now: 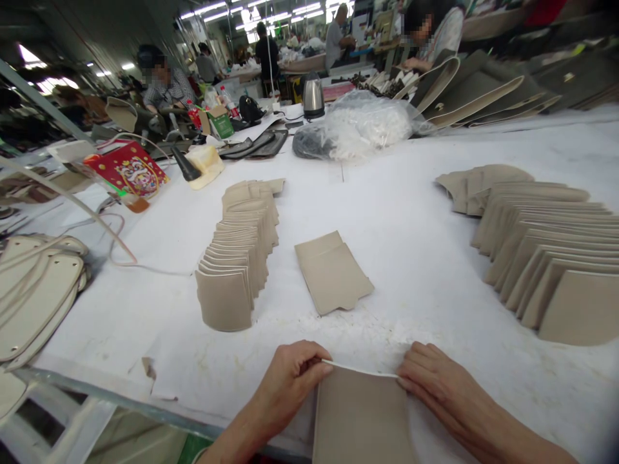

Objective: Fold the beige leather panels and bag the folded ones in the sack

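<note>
Fingers (pixel 312 351) pinching beige panel (pixel 362 415), red box (pixel 107 164) beyond, its print (pixel 140 175) unreadable

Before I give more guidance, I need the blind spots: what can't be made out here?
All in the head view:
Flat beige leather-like panel held by the left hand and right hand: near end, cut off by the bottom edge.
Left row of overlapping beige panels: most faces, hidden by neighbours in front.
Crumpled clear plastic bag: exact contents, obscured by wrinkled film.

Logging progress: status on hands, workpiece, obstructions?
Left hand, right hand holding beige panel by far corners. Near end out of frame. Notched beige piece beyond, not touching.
</note>
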Motion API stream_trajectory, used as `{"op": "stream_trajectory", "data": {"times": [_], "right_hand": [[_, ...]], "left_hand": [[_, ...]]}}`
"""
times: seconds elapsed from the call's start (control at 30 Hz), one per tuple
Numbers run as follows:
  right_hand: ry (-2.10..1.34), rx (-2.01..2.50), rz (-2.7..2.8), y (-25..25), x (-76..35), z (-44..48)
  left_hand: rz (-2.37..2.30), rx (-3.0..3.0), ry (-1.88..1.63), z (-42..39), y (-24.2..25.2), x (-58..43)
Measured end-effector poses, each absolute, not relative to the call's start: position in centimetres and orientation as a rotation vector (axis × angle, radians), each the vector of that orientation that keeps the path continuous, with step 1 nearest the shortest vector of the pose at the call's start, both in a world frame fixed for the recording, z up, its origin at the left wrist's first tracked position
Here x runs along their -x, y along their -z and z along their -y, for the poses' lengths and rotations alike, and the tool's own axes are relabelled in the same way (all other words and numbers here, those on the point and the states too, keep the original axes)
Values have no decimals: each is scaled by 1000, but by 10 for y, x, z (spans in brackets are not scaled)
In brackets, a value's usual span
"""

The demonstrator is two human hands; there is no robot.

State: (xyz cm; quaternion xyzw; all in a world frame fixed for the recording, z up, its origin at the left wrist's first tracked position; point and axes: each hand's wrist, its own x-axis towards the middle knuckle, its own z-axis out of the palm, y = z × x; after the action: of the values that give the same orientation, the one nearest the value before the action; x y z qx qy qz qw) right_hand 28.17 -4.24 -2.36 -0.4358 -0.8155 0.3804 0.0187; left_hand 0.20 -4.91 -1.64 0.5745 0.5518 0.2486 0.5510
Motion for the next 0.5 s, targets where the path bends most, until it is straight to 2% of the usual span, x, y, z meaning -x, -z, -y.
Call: {"op": "stream_trajectory", "data": {"times": [0.33,0.5], "right_hand": [[-1015,1233,2621,6,-220,34],[-791,1107,2789,11,-182,31]], "left_hand": [[-1303,-1285,-585,57,21,0],[-1327,-1396,-600,57,12,-1]]}}
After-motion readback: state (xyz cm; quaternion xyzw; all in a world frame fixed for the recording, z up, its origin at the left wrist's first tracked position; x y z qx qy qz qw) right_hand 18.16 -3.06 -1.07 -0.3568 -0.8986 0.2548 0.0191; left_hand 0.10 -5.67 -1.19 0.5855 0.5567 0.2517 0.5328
